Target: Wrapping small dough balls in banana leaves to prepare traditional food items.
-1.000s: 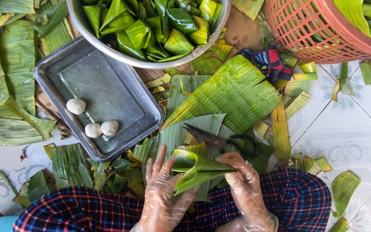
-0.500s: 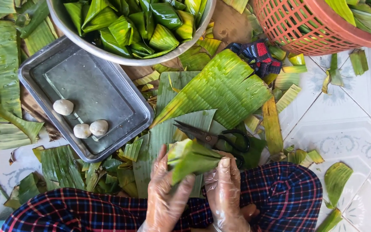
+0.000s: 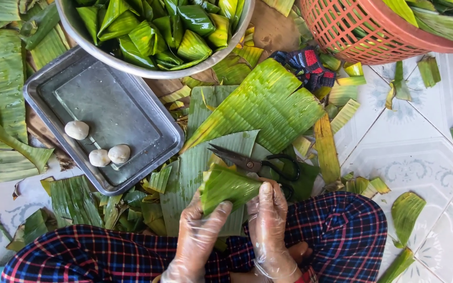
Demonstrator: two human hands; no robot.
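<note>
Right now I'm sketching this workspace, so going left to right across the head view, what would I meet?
Metal tray with three white dough balls → folded leaf parcel held by left hand and right hand → scissors → red basket.

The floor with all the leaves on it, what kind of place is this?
Probably a home kitchen floor or a patio used for making food. The person sits on patterned floor tiles, both gloved hands folding a banana-leaf parcel, beside a metal bowl of finished parcels and a metal tray holding dough balls.

Clear plastic gloves on hands (image 3: 232, 230); plaid trousers (image 3: 336, 236)
</note>
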